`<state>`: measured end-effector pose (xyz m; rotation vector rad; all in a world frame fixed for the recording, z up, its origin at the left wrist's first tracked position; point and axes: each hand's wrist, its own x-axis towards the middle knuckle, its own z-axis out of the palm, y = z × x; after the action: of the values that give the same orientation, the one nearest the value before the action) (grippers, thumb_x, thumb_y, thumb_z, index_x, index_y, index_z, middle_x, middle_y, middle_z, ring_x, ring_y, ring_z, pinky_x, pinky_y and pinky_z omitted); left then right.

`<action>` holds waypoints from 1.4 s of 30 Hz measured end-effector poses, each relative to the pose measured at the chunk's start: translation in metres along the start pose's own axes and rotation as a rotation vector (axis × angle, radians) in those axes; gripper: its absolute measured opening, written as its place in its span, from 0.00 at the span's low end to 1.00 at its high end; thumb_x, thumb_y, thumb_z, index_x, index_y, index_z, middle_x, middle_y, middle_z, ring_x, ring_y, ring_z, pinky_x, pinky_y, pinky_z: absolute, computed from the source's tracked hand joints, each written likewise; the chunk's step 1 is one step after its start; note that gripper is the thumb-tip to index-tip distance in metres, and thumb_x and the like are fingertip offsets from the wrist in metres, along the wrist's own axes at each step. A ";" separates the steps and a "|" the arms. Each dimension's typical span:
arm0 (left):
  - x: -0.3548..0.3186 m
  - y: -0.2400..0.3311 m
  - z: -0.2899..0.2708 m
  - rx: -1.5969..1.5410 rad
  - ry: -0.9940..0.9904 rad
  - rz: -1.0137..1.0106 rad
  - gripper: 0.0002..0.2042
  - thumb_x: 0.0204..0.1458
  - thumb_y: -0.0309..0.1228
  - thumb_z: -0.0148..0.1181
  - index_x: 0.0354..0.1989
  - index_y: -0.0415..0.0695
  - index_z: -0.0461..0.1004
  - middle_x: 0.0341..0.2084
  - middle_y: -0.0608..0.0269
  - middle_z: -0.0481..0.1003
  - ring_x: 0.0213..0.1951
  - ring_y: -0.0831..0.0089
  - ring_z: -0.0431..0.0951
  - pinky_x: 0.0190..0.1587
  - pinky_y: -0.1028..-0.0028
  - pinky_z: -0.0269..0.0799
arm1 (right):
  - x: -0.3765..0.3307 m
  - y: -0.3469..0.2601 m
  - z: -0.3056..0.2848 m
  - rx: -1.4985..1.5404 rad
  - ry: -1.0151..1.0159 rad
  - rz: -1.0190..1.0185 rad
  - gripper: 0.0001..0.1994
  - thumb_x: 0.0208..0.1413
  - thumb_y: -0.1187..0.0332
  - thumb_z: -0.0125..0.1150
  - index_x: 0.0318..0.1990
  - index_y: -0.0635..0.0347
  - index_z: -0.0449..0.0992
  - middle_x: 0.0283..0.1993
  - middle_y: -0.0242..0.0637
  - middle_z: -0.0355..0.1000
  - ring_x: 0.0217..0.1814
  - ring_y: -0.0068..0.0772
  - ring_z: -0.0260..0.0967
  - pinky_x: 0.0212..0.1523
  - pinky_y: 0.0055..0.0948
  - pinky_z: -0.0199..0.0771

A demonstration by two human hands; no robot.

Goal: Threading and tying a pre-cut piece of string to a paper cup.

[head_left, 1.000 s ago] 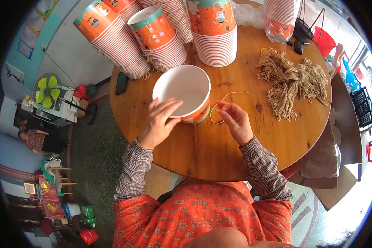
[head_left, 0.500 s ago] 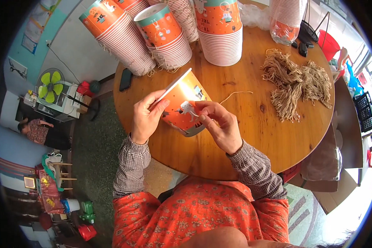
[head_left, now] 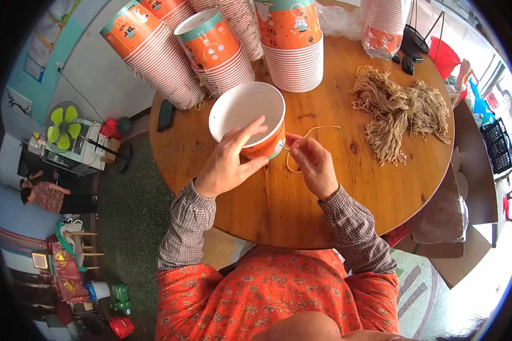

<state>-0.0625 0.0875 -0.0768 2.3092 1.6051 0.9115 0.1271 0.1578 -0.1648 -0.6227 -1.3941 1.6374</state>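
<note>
An orange paper bucket with a white inside (head_left: 246,116) stands upright on the round wooden table (head_left: 301,193). My left hand (head_left: 228,162) grips its near rim, fingers over the edge. My right hand (head_left: 316,163) is just right of the bucket and pinches a thin tan string (head_left: 316,131) whose loop runs from the bucket's side out across the table.
Tall stacks of orange paper buckets (head_left: 211,52) crowd the table's far side. A heap of tan strings (head_left: 401,111) lies at the right. A dark phone (head_left: 165,115) rests at the left edge. A green fan (head_left: 62,126) stands on the floor to the left.
Half a second ago both hands held the bucket tilted on its side above the table. It is now set down upright, and my right hand has pulled string out to its right.
</note>
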 end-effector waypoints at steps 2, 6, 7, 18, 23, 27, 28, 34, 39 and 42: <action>-0.011 -0.010 0.005 0.008 0.028 -0.049 0.38 0.45 0.29 0.67 0.66 0.46 0.55 0.51 0.57 0.73 0.54 0.58 0.71 0.60 0.60 0.60 | 0.000 0.004 -0.005 -0.018 -0.019 -0.043 0.04 0.61 0.74 0.53 0.38 0.66 0.69 0.53 0.37 0.71 0.37 0.13 0.65 0.34 0.17 0.68; -0.022 -0.038 0.017 0.229 0.204 -0.054 0.20 0.45 0.27 0.66 0.49 0.43 0.72 0.39 0.61 0.77 0.45 0.63 0.76 0.57 0.60 0.61 | 0.003 0.005 -0.004 -0.002 -0.025 -0.057 0.04 0.61 0.74 0.53 0.37 0.66 0.69 0.52 0.36 0.71 0.37 0.13 0.65 0.34 0.17 0.68; -0.020 -0.041 0.019 0.221 0.252 -0.026 0.13 0.45 0.26 0.66 0.41 0.42 0.76 0.35 0.62 0.78 0.41 0.64 0.77 0.56 0.61 0.62 | 0.004 0.004 -0.003 0.008 -0.024 -0.055 0.04 0.61 0.74 0.53 0.37 0.66 0.69 0.52 0.37 0.71 0.38 0.14 0.66 0.36 0.18 0.69; -0.043 -0.046 -0.005 -0.504 0.393 -0.331 0.08 0.55 0.27 0.60 0.40 0.34 0.74 0.31 0.70 0.75 0.33 0.84 0.72 0.37 0.82 0.68 | -0.010 -0.028 0.019 -0.196 -0.050 -0.307 0.02 0.58 0.76 0.56 0.37 0.65 0.70 0.52 0.41 0.70 0.50 0.26 0.69 0.50 0.27 0.71; -0.062 -0.053 -0.012 -0.569 0.379 -0.358 0.09 0.57 0.27 0.59 0.42 0.35 0.74 0.31 0.71 0.75 0.34 0.84 0.72 0.40 0.82 0.69 | -0.012 -0.036 0.025 -0.286 -0.043 -0.380 0.03 0.55 0.77 0.58 0.37 0.64 0.71 0.50 0.43 0.72 0.50 0.34 0.72 0.50 0.29 0.71; -0.058 -0.036 -0.020 -0.401 0.376 -0.355 0.09 0.54 0.24 0.61 0.42 0.33 0.75 0.33 0.64 0.78 0.35 0.81 0.76 0.38 0.80 0.72 | -0.012 -0.032 0.030 -0.284 -0.113 -0.368 0.02 0.57 0.77 0.56 0.37 0.63 0.71 0.52 0.44 0.71 0.53 0.31 0.70 0.52 0.29 0.70; -0.051 -0.027 -0.020 -0.245 0.362 -0.352 0.10 0.52 0.23 0.62 0.42 0.33 0.75 0.34 0.61 0.79 0.35 0.80 0.77 0.38 0.79 0.73 | -0.011 -0.029 0.030 -0.286 -0.112 -0.363 0.02 0.57 0.77 0.56 0.37 0.63 0.71 0.52 0.44 0.71 0.53 0.31 0.70 0.52 0.29 0.70; -0.010 0.004 0.011 0.054 0.101 -0.125 0.31 0.45 0.24 0.66 0.60 0.46 0.64 0.48 0.50 0.73 0.48 0.58 0.75 0.50 0.67 0.72 | -0.013 -0.004 0.021 -0.166 -0.017 -0.133 0.04 0.57 0.77 0.55 0.38 0.67 0.70 0.51 0.44 0.73 0.47 0.28 0.73 0.47 0.26 0.73; -0.023 -0.013 0.005 0.253 0.015 -0.041 0.36 0.41 0.22 0.67 0.63 0.47 0.61 0.55 0.54 0.69 0.57 0.58 0.69 0.63 0.58 0.57 | -0.019 0.014 0.002 -0.147 0.006 -0.090 0.04 0.59 0.75 0.54 0.39 0.67 0.70 0.51 0.42 0.72 0.45 0.24 0.72 0.47 0.25 0.73; -0.033 -0.038 -0.006 0.412 0.076 -0.057 0.30 0.45 0.20 0.62 0.60 0.47 0.64 0.53 0.54 0.70 0.57 0.60 0.69 0.63 0.56 0.54 | -0.016 0.017 -0.002 -0.113 -0.028 -0.035 0.04 0.59 0.75 0.54 0.39 0.67 0.70 0.51 0.42 0.72 0.45 0.24 0.71 0.47 0.25 0.73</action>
<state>-0.1028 0.0721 -0.1024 2.4928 2.0434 0.7171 0.1316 0.1448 -0.1839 -0.6390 -1.5179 1.5538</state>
